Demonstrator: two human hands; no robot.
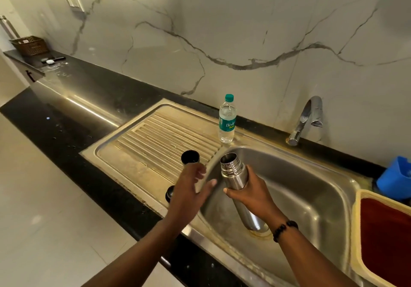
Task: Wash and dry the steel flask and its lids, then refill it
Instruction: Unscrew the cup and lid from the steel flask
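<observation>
Right hand [249, 188] gripped steel flask [239, 182] around upper body, fingers curled round it, thumb on near side. Flask tilted, open mouth up-left, base down over sink [311, 188]. Left hand [189, 186] hovered over drainboard [155, 139], fingers relaxed and spread, holding nothing. Cup lid [190, 156] stood just beyond left fingertips, apart from flask. Dark stopper lid [169, 193] lay by left hand, partly hidden. Water bottle [227, 119] upright behind flask; tap [307, 117] on bench [66, 113].

The steel flask [236, 176] is plain silver, like the ribbed sink [311, 188] around it. Behind the sink stands a clear water bottle [227, 119] with green cap and label; the wall [222, 30] is white marble veined grey. Right of the sink are a blue tub [394, 178] and a red, cream-edged cloth [387, 231].
</observation>
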